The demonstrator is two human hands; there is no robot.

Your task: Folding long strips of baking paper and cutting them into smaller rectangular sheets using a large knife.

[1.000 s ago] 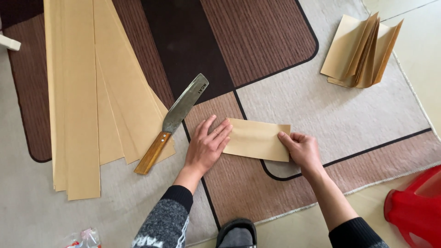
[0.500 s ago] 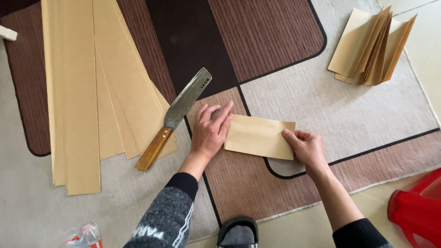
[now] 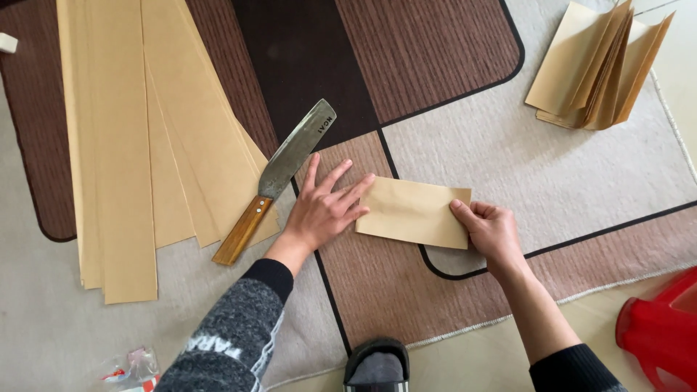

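Note:
A folded piece of tan paper (image 3: 412,212) lies flat on a patterned rug (image 3: 465,145). My left hand (image 3: 327,207) rests flat with fingers spread, its fingertips pressing the paper's left edge. My right hand (image 3: 490,229) pinches the paper's right edge with curled fingers. A broad knife (image 3: 279,174) with a wooden handle lies just left of my left hand, blade pointing up and right, partly over long tan paper strips (image 3: 145,138).
A stack of folded tan papers (image 3: 599,69) lies at the upper right of the rug. A red plastic object (image 3: 664,330) sits at the lower right. A slipper (image 3: 376,366) shows at the bottom edge and a small plastic wrapper (image 3: 131,366) at the lower left.
My left hand has slid left from on top of the paper to its left edge, fingers spreading. The right hand keeps its hold on the right edge. The view has shifted slightly.

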